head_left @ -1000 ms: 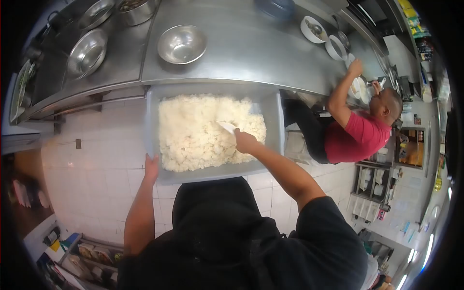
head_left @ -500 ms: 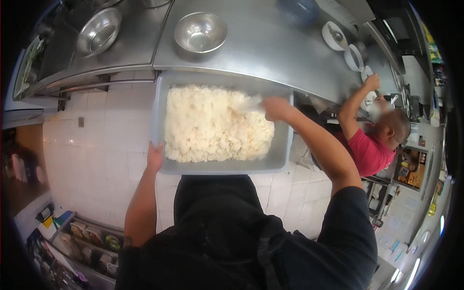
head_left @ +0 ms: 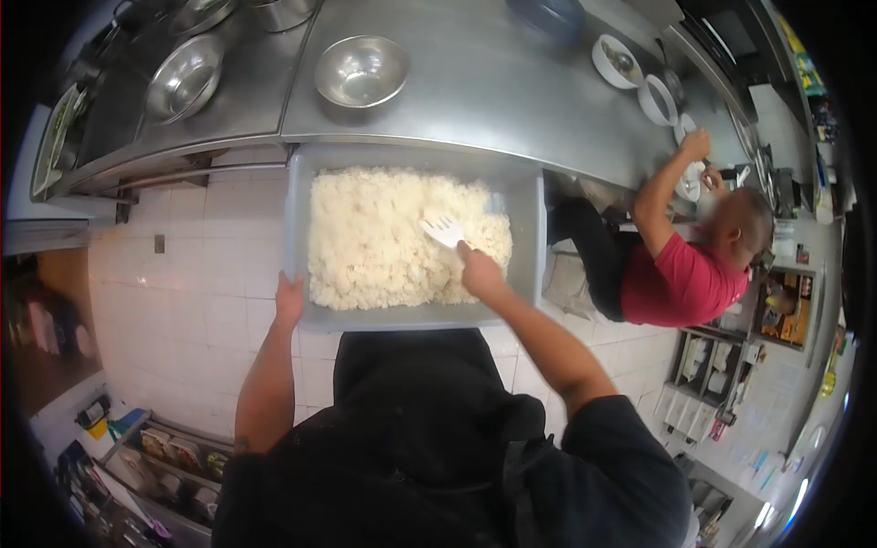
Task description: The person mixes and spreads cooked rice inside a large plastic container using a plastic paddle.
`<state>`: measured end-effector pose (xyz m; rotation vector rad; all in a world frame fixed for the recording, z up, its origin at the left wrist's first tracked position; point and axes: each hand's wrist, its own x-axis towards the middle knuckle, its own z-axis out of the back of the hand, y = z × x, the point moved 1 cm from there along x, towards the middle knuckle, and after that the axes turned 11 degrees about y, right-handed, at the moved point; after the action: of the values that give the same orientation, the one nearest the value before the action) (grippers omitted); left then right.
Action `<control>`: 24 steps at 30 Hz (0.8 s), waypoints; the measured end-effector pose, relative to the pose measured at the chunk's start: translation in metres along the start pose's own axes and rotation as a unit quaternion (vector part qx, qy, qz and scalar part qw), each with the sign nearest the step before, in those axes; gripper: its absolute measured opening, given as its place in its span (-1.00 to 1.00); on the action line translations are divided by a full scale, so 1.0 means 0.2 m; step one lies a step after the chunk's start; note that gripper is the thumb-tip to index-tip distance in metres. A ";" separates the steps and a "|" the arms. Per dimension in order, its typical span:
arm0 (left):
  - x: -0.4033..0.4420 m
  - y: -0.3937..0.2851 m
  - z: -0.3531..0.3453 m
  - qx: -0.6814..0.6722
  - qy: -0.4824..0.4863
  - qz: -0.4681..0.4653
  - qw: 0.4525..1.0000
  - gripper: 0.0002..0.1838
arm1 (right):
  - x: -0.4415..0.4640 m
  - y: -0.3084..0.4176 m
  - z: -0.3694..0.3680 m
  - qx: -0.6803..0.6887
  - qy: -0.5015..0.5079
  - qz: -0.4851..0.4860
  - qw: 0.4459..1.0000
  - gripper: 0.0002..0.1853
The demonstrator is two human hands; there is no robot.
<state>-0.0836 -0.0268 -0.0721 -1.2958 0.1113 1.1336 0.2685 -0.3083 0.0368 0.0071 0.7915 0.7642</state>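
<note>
head view. a rectangular grey plastic tub (head_left: 533, 265) lies along the near edge of the tabletop (head_left: 493, 87), between that edge and the wearer's black-clad body (head_left: 411, 411). within it, a broad layer of pale, crumbly, rice-like food (head_left: 375, 237) covers most of the base, reaching close to the left wall; a bare strip of base shows at the right. the right hand (head_left: 481, 272) is closed around the handle of a white slotted utensil (head_left: 443, 232), whose prongs point to the upper left, over the right half of the food; whether they touch it cannot be told. the left hand (head_left: 290, 300) rests against the outside of the tub's left wall, near its front corner; its fingers are partly hidden, so how firmly they close cannot be told. on the tabletop beyond the tub stands a shiny metal bowl (head_left: 363, 71), upright; a second metal bowl (head_left: 185, 80) stands farther left, across a seam. at the upper right are two white bowls (head_left: 618, 61), side by side, and a blue container (head_left: 546, 18), blurred. a co-worker (head_left: 685, 279) in a red shirt stands at the right, arms extended over the tabletop. pale tiles (head_left: 219, 256) cover the floor.
</note>
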 end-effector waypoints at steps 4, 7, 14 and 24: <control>0.04 0.02 -0.01 -0.002 -0.021 -0.025 0.999 -0.26 | -0.16 -0.08 0.56 -0.142 0.103 0.063 0.982 -0.61; -0.01 -0.03 0.00 0.008 -0.018 -0.009 1.000 -0.22 | 0.09 -0.10 0.62 -0.196 0.127 0.051 0.971 -0.68; -0.05 0.01 0.00 0.057 -0.004 0.039 0.998 -0.14 | 0.34 0.24 0.36 -0.155 0.147 -0.058 0.975 -0.69; 0.01 0.02 -0.03 0.037 -0.056 -0.013 0.998 -0.17 | 0.08 -0.16 0.52 -0.106 0.054 0.080 0.990 -0.56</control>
<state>-0.0819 -0.0309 -0.0777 -1.1630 0.0530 1.1676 0.3630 -0.2942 0.0918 -0.1639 0.8151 1.0050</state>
